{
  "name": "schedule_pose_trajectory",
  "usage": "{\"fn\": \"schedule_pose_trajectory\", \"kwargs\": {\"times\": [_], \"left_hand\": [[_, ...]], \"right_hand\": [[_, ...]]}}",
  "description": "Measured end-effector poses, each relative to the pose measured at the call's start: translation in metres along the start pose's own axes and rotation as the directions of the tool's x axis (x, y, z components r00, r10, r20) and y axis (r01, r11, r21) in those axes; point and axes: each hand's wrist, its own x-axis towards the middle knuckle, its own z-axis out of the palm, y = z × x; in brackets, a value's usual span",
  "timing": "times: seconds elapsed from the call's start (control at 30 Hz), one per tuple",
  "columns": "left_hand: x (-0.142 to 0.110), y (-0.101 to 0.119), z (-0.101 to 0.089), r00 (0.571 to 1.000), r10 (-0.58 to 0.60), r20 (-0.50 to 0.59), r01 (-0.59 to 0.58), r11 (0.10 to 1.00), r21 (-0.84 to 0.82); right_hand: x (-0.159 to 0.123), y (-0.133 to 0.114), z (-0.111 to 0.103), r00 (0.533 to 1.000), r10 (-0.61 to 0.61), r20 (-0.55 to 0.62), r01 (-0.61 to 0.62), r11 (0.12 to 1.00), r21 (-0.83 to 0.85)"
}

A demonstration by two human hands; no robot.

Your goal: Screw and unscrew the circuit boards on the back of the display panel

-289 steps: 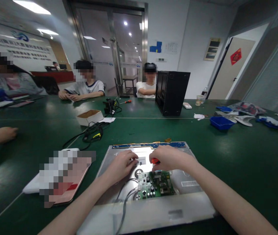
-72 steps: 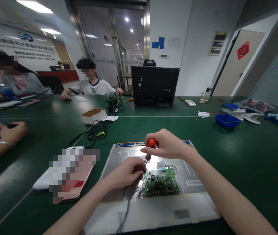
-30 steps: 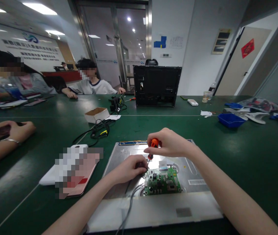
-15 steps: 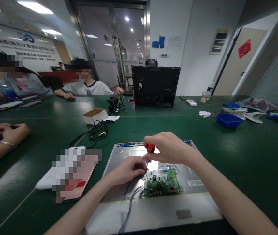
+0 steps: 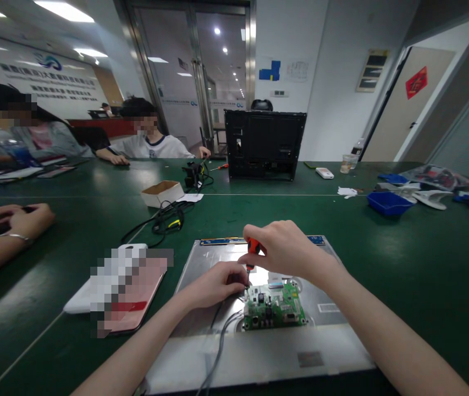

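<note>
Nearest me, grey cables (image 5: 220,344) run over the pale lower strip of the metal panel (image 5: 323,300) to the left side of the green circuit board (image 5: 273,316), at the lower centre of the frame. My left hand (image 5: 226,283) curls its fingertips at the board's upper-left corner; I can't tell whether they pinch anything. My right hand (image 5: 277,250) grips the orange screwdriver (image 5: 253,246) there. Compared with a second ago, my fingers have shifted round its handle, so I judge I'm turning it, with that corner unfinished. Beyond, upper centre, a black housing (image 5: 266,143) stands on the counter (image 5: 415,308).
</note>
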Motion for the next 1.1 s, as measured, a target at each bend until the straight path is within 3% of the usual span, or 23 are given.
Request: {"fn": "schedule_pose_trajectory", "kwargs": {"times": [0.2,0.47,0.7,1.0,1.1], "left_hand": [[0.001,-0.005,0.002,0.999,0.029,-0.021,-0.030,0.999,-0.031],[0.001,-0.001,0.001,1.000,0.007,-0.009,-0.007,1.000,-0.022],[0.001,-0.005,0.003,0.998,0.003,-0.062,-0.003,1.000,0.001],[0.002,-0.007,0.003,0.999,-0.012,-0.043,0.011,0.999,-0.035],[0.003,-0.011,0.003,0.998,0.005,-0.064,-0.006,1.000,-0.016]], "right_hand": [[-0.005,-0.004,-0.009,0.997,-0.069,0.041,0.062,0.985,0.161],[-0.001,-0.006,-0.006,0.999,-0.035,0.027,0.035,0.999,-0.002],[-0.006,-0.006,-0.012,0.996,-0.069,0.058,0.066,0.996,0.067],[-0.002,-0.007,-0.008,0.998,-0.036,0.052,0.038,0.999,-0.030],[-0.005,-0.007,-0.013,0.995,-0.078,0.063,0.074,0.996,0.050]]}}
